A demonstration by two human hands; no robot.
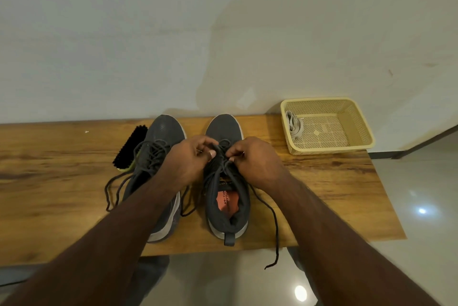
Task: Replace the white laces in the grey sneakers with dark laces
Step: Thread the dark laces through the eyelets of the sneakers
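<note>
Head view: your left hand and right hand pinch the dark lace on the right sneaker; next, tighten evenly.

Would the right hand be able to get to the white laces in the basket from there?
Probably yes. The basket has no lid, the white laces lie uncovered inside, and nothing stands between it and the right hand, which first must release the dark lace.

Wooden bench, pale wall, glossy floor.
</note>
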